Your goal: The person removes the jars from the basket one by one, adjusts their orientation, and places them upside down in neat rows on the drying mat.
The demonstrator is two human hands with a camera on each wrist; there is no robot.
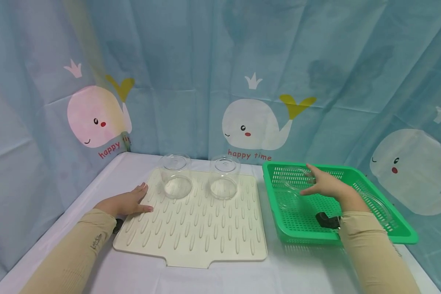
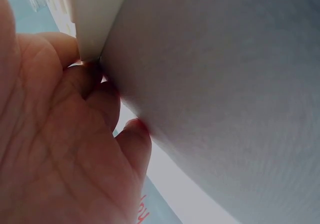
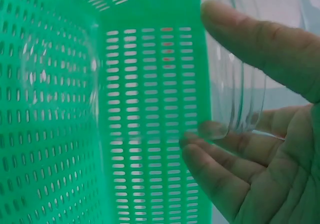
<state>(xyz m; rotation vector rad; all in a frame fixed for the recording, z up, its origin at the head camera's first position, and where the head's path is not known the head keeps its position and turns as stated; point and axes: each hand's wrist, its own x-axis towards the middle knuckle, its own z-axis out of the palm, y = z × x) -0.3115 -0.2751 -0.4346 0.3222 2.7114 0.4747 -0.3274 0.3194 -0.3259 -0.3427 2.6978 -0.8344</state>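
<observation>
On the left, my left hand (image 1: 126, 202) rests at the edge of a cream draining board (image 1: 191, 245) with raised ridges. Its thumb lies over the board, and in the left wrist view the fingertips (image 2: 132, 129) touch the white surface beside that edge. Two clear plastic jars (image 1: 177, 173) (image 1: 224, 177) stand side by side toward the board's far side. My right hand (image 1: 327, 183) reaches into a green basket (image 1: 286, 234) and holds a clear round container (image 3: 232, 83) between thumb and fingers.
More clear plastic (image 1: 378, 206) lies at the basket's right side, partly behind the right forearm. A white cloth (image 1: 132, 273) covers the table. Close behind hangs a blue curtain (image 1: 183, 61) printed with whales, which also runs along both sides.
</observation>
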